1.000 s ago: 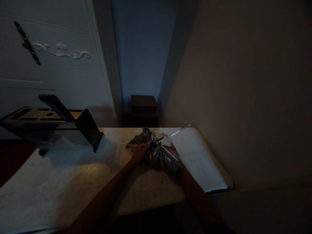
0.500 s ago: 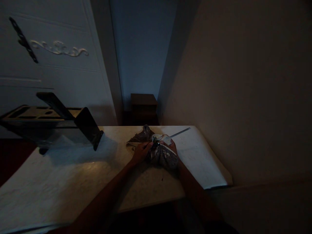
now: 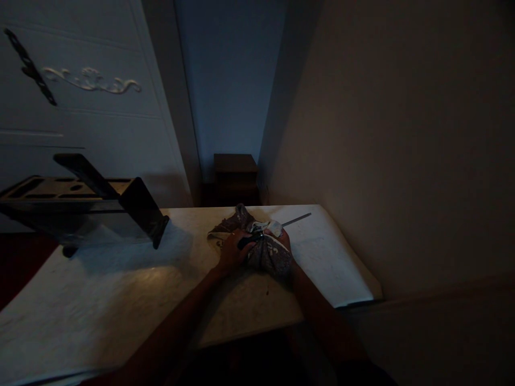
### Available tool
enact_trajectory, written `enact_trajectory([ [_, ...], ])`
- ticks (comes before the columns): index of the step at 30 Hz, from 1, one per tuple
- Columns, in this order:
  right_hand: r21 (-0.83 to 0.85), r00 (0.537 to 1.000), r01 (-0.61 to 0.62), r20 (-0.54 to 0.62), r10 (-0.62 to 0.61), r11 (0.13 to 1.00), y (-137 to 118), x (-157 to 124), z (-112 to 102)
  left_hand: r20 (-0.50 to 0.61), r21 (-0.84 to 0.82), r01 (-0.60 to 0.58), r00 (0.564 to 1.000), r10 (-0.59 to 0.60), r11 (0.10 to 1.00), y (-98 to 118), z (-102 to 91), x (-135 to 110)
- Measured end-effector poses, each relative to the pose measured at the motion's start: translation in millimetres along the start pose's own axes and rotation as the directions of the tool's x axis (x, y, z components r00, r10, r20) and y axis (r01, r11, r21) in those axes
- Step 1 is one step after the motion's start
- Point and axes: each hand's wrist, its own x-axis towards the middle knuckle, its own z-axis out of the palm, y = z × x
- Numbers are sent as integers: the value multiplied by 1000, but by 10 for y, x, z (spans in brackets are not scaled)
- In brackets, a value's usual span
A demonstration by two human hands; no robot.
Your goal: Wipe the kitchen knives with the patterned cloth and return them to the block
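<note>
My left hand (image 3: pixel 233 250) is closed round the black handle (image 3: pixel 246 241) of a tool. The tool's long, narrow metal shaft (image 3: pixel 296 220) sticks out past my right hand, angled up and to the right; its middle is hidden, so I cannot tell its exact kind. My right hand (image 3: pixel 285 241) grips a bunched grey-brown cloth (image 3: pixel 270 260) with pale edging and print, folded round the shaft. More of the cloth (image 3: pixel 237 219) spreads beyond my left hand. Both hands are low over the pale counter (image 3: pixel 161 300).
To the left stands a knife block (image 3: pixel 137 203) with a slotted wooden top and see-through side; a black handle (image 3: pixel 86 174) slants above it. A white door (image 3: pixel 92 123) is behind. A wall (image 3: pixel 382 161) runs along the right. A low brown cabinet (image 3: pixel 235 163) stands beyond the counter.
My left hand has shifted slightly left, so more of the black handle shows. Less of the shaft sticks out past the cloth. The view has shifted slightly.
</note>
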Motion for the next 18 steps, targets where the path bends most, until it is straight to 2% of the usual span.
enact_trajectory([
  [7, 115, 998, -30, 64, 23, 993, -4, -50, 49, 10, 40, -47, 999, 47, 998, 49, -32, 8],
  [10, 121, 998, -14, 60, 6, 993, -11, -49, 51, 52, 15, -36, 998, 35, 999, 82, -53, 14],
  [18, 39, 1000, -7, 3, 7, 999, -30, -8, -18, 130, -147, 199, 975, -181, 969, 147, -119, 67],
])
